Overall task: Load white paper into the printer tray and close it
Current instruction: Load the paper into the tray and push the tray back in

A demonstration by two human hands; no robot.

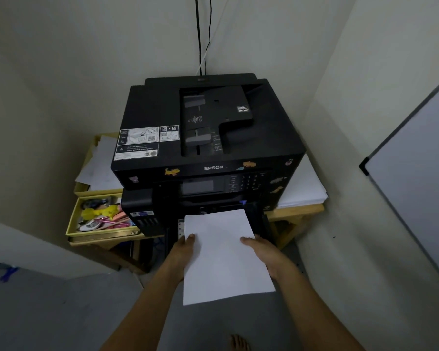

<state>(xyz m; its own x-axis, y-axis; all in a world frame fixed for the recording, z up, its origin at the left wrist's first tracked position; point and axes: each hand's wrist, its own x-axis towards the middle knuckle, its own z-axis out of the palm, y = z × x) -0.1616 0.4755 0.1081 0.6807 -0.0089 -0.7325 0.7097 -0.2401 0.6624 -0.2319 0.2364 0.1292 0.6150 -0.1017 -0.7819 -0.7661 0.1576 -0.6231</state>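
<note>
A black Epson printer [208, 138] stands on a wooden table in the room's corner. Its paper tray [260, 219] is pulled out at the lower front, mostly hidden under the paper. I hold a stack of white paper [223, 257] by both side edges, its far end over the tray. My left hand [181, 252] grips the left edge with the thumb on top. My right hand [261, 254] grips the right edge the same way.
A yellow tray of pens and small items [102, 216] sits left of the printer, with loose sheets [99, 163] behind it. A stack of paper [304, 188] lies to the right. A whiteboard [416, 173] leans at right. Cables [200, 46] run up the wall.
</note>
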